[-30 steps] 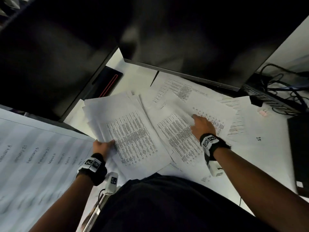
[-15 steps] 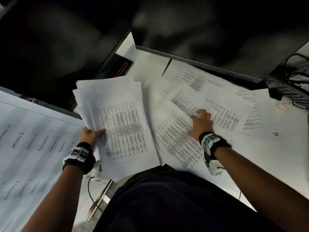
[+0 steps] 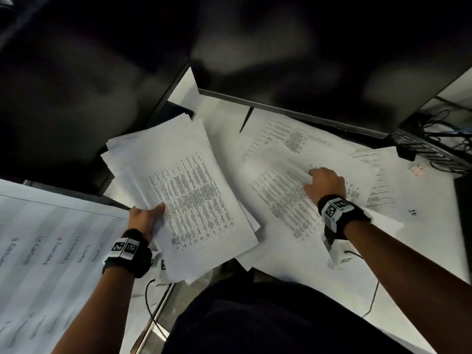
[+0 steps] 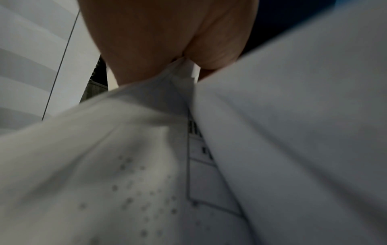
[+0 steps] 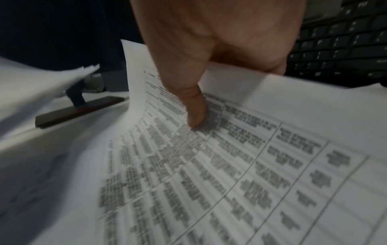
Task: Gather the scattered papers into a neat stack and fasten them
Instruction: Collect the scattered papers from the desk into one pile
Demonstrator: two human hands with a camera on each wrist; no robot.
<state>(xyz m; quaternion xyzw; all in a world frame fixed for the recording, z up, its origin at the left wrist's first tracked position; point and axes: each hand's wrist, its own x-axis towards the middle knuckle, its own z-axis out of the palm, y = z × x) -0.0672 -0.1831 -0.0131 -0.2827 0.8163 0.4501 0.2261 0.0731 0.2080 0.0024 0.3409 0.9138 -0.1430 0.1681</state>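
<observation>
1. White desk (image 3: 431, 241), dim light overall.
2. Two large dark monitors, left monitor (image 3: 76, 80) and right monitor (image 3: 319, 52), both dark; the right one's flat black stand base (image 5: 79, 110) rests on the desk.
3. Black keyboard (image 5: 339, 49) at the far desk edge.
4. Tangle of black cables (image 3: 444, 139) at the back right.
5. Large white sheet with date labels (image 3: 46, 264) at left.

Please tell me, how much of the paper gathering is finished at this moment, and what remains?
Partly done. The left hand grips an uneven bundle of printed sheets, already collected but with its edges not squared. In hand: the right hand pinches one sheet and lifts its edge off the white desk. Left: several loose sheets near the monitor, then squaring and fastening. No clip or stapler is clearly visible.
</observation>
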